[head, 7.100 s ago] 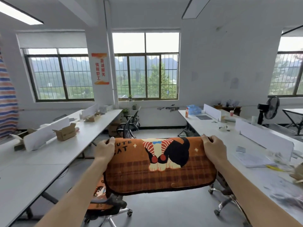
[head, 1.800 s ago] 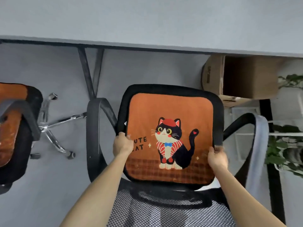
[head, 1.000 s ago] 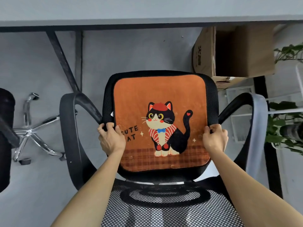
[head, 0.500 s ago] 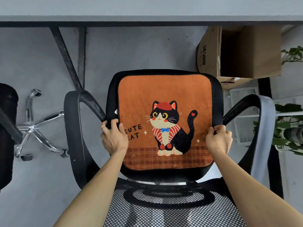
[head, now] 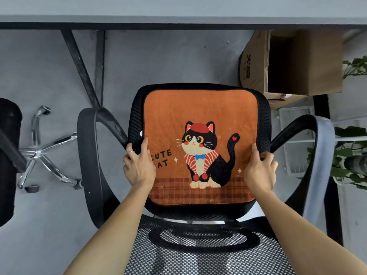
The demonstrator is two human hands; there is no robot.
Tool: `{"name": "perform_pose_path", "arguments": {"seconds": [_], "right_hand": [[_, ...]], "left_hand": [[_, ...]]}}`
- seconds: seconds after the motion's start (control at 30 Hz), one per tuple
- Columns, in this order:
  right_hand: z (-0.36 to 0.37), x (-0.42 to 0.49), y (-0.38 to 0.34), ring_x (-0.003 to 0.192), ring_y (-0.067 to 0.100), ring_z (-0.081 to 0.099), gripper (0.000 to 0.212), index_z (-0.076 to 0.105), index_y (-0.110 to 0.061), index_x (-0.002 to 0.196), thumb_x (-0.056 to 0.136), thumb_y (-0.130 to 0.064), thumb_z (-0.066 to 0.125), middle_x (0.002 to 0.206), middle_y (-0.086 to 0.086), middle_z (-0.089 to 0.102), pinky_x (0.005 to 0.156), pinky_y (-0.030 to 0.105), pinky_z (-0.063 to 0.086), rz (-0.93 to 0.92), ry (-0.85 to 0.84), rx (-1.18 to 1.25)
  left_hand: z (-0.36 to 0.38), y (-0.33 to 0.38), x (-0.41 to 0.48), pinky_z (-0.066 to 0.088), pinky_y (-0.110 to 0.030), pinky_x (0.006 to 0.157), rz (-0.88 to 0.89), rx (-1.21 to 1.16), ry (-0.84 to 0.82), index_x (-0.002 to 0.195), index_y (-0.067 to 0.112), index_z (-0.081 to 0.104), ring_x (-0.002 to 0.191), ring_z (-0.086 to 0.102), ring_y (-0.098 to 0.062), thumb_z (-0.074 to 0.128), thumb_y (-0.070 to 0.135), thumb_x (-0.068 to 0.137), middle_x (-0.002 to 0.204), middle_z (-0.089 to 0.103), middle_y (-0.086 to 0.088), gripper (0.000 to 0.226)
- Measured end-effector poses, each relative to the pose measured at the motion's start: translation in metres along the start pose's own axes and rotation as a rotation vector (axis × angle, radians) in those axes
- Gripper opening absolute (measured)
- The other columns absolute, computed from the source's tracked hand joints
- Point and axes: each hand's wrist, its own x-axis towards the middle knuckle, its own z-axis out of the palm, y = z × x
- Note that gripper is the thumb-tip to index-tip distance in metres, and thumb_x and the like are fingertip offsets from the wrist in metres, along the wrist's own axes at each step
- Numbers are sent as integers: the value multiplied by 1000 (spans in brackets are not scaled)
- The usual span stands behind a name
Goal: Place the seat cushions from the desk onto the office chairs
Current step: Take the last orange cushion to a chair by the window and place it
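Fingers (head: 131, 153) of the left hand (head: 139, 169) are curled over the left edge of the seat cushion (head: 198, 110) and the black seat rim beside it. Thumb lies flat on the orange top, just left of the printed words. Thin ring on one finger. Right hand (head: 260, 171) mirrors this at the right edge: thumb on top, other fingers bent round the border, edge pinched between them. Both forearms reach in from the bottom of the view.

Cushion position: flat on the seat of the office chair (head: 265, 120), roughly centred, with black mesh rim showing all round it. Print faces up: black-and-white cat in a red beret and blue bow tie, plaid band along the near edge. That near edge sits close to the backrest (head: 198, 253), whose perforated mesh fills the bottom of the view. Left armrest (head: 87, 155) and right armrest (head: 322, 155) loop out on either side, apart from both hands.

Surroundings: edge of the grey desk (head: 178, 8) runs across the top, with the chair's front facing it. Black desk legs (head: 79, 62) come down to the grey floor at upper left. Open cardboard box (head: 309, 56) on the floor at upper right, just beyond the seat's far right corner. Green plant (head: 351, 155) at the right edge. Second chair (head: 8, 155) at the left edge, partly cut off. Chrome base (head: 39, 153) on the floor between it and the left armrest.
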Motion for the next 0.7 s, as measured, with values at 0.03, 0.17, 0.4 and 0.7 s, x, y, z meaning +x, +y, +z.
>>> {"name": "perform_pose_path", "arguments": {"seconds": [0.03, 0.17, 0.4, 0.7], "right_hand": [[-1, -1, 0, 116, 39, 37, 62, 28, -31, 154, 96, -19, 49, 137, 12, 35, 80, 50, 47, -2, -32, -42], [-5, 4, 2, 120, 36, 35, 72, 18, -31, 156, 94, -24, 54, 141, 10, 30, 85, 49, 47, -13, -126, -134], [-49, 28, -45, 131, 36, 29, 53, 51, -12, 137, 91, -38, 52, 141, 11, 31, 102, 52, 36, 34, -249, -228], [-72, 118, -114, 150, 34, 8, 63, 28, -37, 153, 96, -51, 47, 166, 5, 11, 118, 58, 20, -335, -77, 12]], "left_hand": [[0, 0, -1, 48, -53, 85, 8, 26, -26, 149, 41, 31, 113, 47, -44, 45, 28, 103, 152, 24, -16, 51], [-4, 1, 1, 47, -47, 82, 22, 119, -123, 153, 48, 11, 119, 41, -38, 39, 31, 104, 157, 11, -12, 59], [-45, 27, 12, 37, -47, 103, 80, 293, -230, 150, 32, 29, 136, 28, -33, 57, 34, 93, 156, 13, -12, 64], [-57, 100, 104, 2, -53, 122, 513, 207, -135, 156, 42, 7, 152, -10, -31, 33, 59, 98, 166, -11, -3, 66]]}}
